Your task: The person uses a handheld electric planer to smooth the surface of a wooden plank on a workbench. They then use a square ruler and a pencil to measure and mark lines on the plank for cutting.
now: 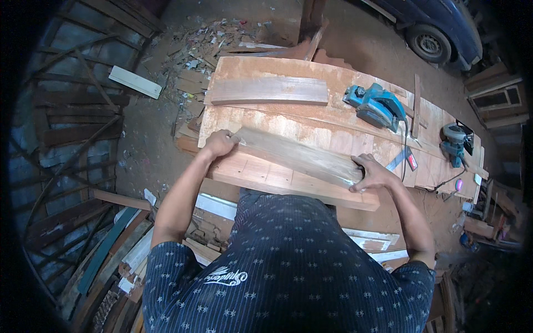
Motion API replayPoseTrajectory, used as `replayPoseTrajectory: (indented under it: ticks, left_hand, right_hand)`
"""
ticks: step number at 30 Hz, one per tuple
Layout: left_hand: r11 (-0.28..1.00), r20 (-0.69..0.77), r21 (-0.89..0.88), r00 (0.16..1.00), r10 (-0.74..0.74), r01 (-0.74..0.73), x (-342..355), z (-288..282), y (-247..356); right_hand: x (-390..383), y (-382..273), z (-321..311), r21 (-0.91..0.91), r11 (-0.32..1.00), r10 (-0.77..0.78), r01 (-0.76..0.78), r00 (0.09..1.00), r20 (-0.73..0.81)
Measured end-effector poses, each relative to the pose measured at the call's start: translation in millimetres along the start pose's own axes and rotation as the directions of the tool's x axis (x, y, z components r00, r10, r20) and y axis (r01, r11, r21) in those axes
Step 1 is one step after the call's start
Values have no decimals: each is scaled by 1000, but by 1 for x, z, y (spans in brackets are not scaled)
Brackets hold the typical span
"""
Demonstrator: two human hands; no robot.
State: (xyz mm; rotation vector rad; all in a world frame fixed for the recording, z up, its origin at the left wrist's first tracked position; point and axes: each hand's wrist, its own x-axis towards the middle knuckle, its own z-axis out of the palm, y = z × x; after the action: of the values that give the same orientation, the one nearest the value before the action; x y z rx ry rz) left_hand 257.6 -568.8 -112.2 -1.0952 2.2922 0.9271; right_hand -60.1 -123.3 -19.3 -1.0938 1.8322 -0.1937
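A greyish-brown wooden board (294,155) lies at a slight angle over a lighter pinkish plank (266,180) along the near edge of the workbench. My left hand (221,144) grips the board's left end, fingers curled over it. My right hand (366,173) holds the right end, with the thumb on the near side. Behind them another board (269,90) lies flat, beside a teal electric planer (375,108) with a black cord. A metal square (398,161) with a red-and-black part lies right of my right hand.
The plywood bench top (311,125) also holds thin strips and a teal power tool (452,139) at the right end. A blue car (438,39) stands beyond. Stacked timber (116,250) lines the lower left, wood scraps (194,50) litter the floor, and a sheet-metal wall runs along the left.
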Motion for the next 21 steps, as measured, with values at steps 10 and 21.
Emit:
replayPoseTrajectory:
  ticks: [10, 21]
  left_hand:
    - [957, 242, -289, 969, 48, 25, -45, -15, 12]
    - [915, 410, -310, 905, -115, 257, -35, -28, 28]
  right_hand:
    - [-40, 42, 74, 783, 566, 514, -258, 853, -90]
    - [-39, 19, 79, 985, 166, 587, -37, 807, -68]
